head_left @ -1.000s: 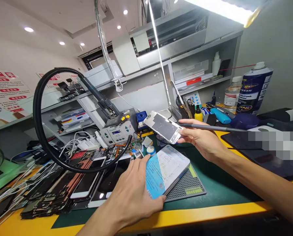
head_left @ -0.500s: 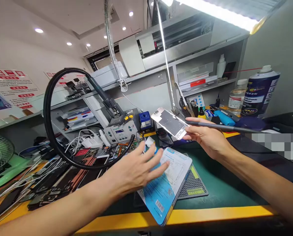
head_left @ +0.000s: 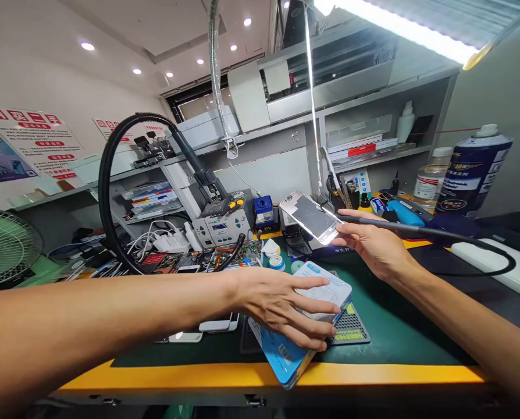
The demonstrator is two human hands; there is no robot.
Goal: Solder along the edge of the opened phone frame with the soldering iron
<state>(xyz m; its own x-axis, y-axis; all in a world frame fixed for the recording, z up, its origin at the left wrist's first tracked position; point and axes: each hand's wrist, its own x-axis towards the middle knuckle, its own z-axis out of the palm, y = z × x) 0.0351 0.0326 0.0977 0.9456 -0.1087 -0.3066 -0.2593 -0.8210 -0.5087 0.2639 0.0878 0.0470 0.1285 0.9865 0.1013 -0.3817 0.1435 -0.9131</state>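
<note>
My right hand pinches a phone screen by its lower right end. The screen is tilted, its silver and dark grey back facing me, and it is held above the bench. A black hose runs across the top of this hand; whether the fingers grip it I cannot tell. My left hand lies across a blue-and-white package, its fingertips at the right edge and its thumb hidden. Under the package shows a grey perforated mat.
A grey soldering station with a large looped black hose stands behind. Circuit boards and phones lie left of the package. A spray can and a clear bottle stand at right. A green fan is far left.
My left hand has come down onto the package, its fingers now across it to the right edge. My right hand still holds the phone screen. The view has shifted slightly.
</note>
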